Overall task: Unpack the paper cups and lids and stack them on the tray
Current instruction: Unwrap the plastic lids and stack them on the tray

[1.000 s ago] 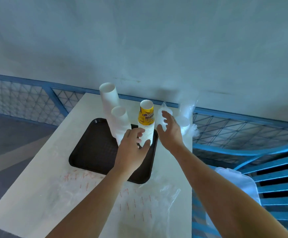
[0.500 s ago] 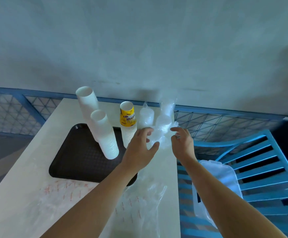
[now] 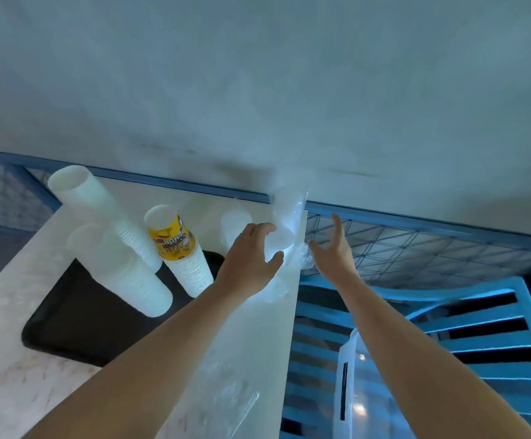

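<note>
In the head view, the only view here, the work has shifted from cups to lids. A second ago the left hand (image 3: 248, 258) was on the yellow-topped stack (image 3: 178, 248) and the right hand (image 3: 334, 248) was reaching past it. Now both hands are at the wrapped sleeve of lids (image 3: 289, 213), which stands at the far right corner of the table (image 3: 11, 312), off the tray (image 3: 77, 318). The left hand's fingers and thumb curl round the sleeve's lower part and seem to grip it through the plastic, though blur makes the contact hard to confirm. The right hand is just beside the sleeve on its right, with its fingers spread and straight, holding nothing. From this I judge that the cups are done and that unwrapping the lids is only starting. By count, three cup stacks stand on the one tray. These are a tall white stack (image 3: 99, 213), a shorter white stack (image 3: 125, 274) and the yellow-topped one, and all of them lean. There are two lots of lids, the sleeve in hand and a second sleeve (image 3: 235, 223) just to its left. Both are still wrapped and neither is on the tray. One empty wrapper (image 3: 226, 391) lies flat on the near edge of the table. One clear box (image 3: 353, 391) sits below the table to the right.
</note>
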